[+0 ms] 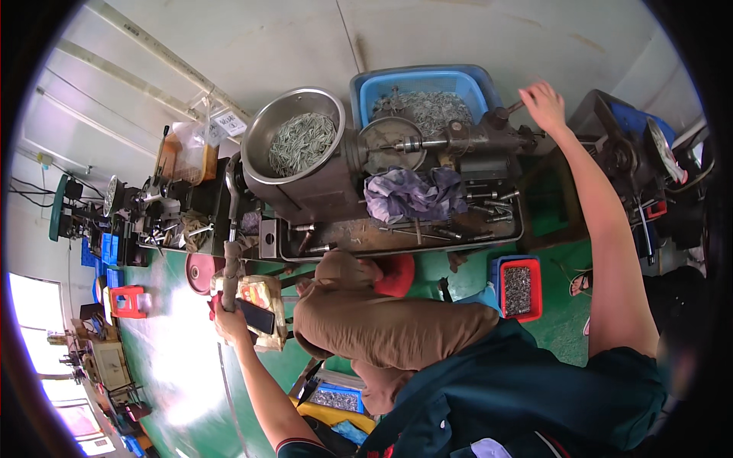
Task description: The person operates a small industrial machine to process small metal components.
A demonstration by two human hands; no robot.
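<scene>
My left hand (228,321) is closed round the lower end of a long lever (230,278) with a cloth-like wrapping, left of a small bench lathe (314,200). Far to the right, my right hand (544,107) is closed on the end of a short handle (516,107) on the lathe's tailstock (477,140). Between the hands, the chuck area (408,144) faces the tailstock; whether a workpiece sits there is too small to tell. A crumpled purple-grey rag (412,194) lies over the front of the lathe.
A steel bowl (250,145) of metal pins sits atop the lathe, and a blue basket (483,95) of small parts stands behind. Loose tools lie in the metal tray (359,248). A red bin (536,294) of parts stands at right; a phone (257,316) lies near my left hand.
</scene>
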